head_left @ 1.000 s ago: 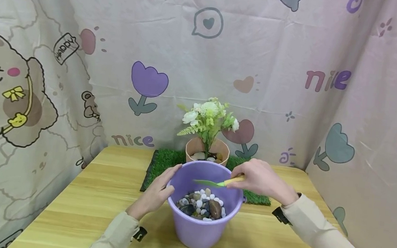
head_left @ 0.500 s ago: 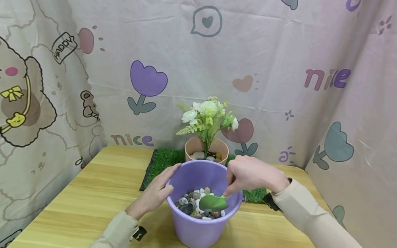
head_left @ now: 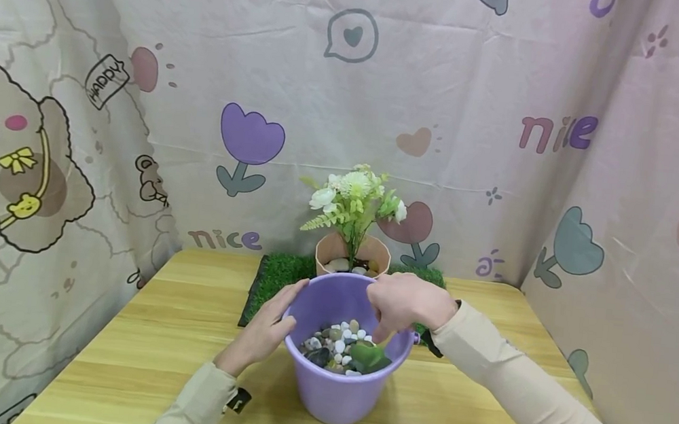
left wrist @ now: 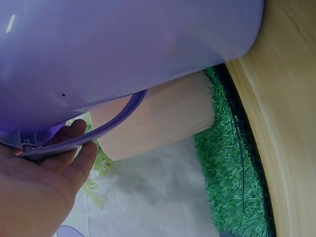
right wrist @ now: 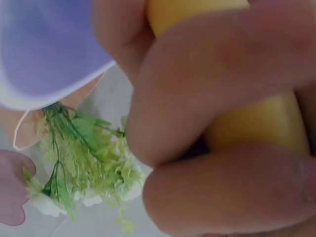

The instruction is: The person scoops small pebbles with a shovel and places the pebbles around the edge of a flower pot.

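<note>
A purple bucket stands on the table with pebbles of white, grey and brown inside. My left hand grips its rim at the left, and in the left wrist view the fingers lie along the bucket's hanging handle. My right hand reaches over the right side of the rim and holds a small trowel. Its green blade points down onto the pebbles. In the right wrist view my fingers wrap round the trowel's yellow handle.
Right behind the bucket is a pink flower pot with white flowers and stones. It stands on a green turf mat. Wooden tabletop extends to both sides, and a printed cloth hangs at the back.
My right hand has turned the trowel from lying level above the bucket to blade down, and lowered it leftward onto the pebbles. The left hand has stayed on the rim.
</note>
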### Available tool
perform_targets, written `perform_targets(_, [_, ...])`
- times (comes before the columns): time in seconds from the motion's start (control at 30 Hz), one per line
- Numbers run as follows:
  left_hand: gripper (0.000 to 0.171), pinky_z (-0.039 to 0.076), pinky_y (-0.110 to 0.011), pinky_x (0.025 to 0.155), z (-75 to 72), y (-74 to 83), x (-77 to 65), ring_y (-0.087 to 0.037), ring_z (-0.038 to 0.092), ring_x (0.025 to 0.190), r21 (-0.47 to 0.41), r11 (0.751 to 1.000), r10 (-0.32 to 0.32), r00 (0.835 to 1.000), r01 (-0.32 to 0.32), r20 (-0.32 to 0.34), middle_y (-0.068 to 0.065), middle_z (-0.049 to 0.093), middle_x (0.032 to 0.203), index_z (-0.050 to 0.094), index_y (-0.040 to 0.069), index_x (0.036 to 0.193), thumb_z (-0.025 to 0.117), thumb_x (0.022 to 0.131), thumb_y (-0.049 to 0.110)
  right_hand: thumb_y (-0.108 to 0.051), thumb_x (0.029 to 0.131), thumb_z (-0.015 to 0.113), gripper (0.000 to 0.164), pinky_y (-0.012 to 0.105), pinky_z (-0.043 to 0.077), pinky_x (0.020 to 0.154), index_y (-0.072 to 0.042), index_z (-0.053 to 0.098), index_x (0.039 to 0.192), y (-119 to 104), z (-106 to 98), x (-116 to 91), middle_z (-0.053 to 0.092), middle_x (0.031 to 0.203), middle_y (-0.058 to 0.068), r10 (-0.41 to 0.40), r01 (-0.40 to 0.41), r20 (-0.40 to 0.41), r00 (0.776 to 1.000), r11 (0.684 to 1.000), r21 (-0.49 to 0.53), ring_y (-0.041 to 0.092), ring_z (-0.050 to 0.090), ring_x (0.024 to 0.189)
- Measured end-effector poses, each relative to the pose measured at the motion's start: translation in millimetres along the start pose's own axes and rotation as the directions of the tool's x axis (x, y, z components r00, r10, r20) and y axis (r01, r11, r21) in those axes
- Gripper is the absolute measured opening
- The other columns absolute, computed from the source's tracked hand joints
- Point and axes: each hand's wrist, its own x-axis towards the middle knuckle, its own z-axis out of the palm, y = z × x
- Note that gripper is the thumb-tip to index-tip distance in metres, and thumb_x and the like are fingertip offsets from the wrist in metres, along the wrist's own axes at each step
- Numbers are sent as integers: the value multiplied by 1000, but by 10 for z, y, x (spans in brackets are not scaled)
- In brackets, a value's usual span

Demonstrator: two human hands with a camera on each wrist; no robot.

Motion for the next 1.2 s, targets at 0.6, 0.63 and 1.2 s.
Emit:
perform_targets(0.6, [67, 44, -51, 104, -2, 9, -4, -26, 51, 128, 7, 1000, 14, 1000, -13, -10, -10, 46, 149, 35, 9, 153, 46, 86, 6, -33, 69, 83, 43, 26, 29, 39, -23, 46, 50, 127, 408, -46, 38, 48, -10, -168, 54, -439, 883, 964, -260, 9, 35, 44])
perform_targets(0.63, [67, 44, -51, 104, -2, 9, -3, -26, 51, 129, 6, 1000, 13, 1000, -13, -8, -10, 46, 149, 35, 9, 153, 46, 87, 6, -34, 69, 83, 43, 26, 27, 39, -23, 46, 50, 143, 439, -54, 37, 48, -10, -174, 56, -447, 878, 963, -265, 9, 34, 44])
perform_targets(1.2, [68, 45, -50, 103, -7, 5, -11, -25, 52, 127, -4, 1000, -6, 1000, 6, 1, -8, 45, 150, 33, 14, 154, 45, 87, 7, -44, 78, 77, 18, 16, 31, 43, -26, 74, 76, 368, 776, -166, 60, 70, -14, -133, 83, -579, 804, 990, -111, -1, 45, 52])
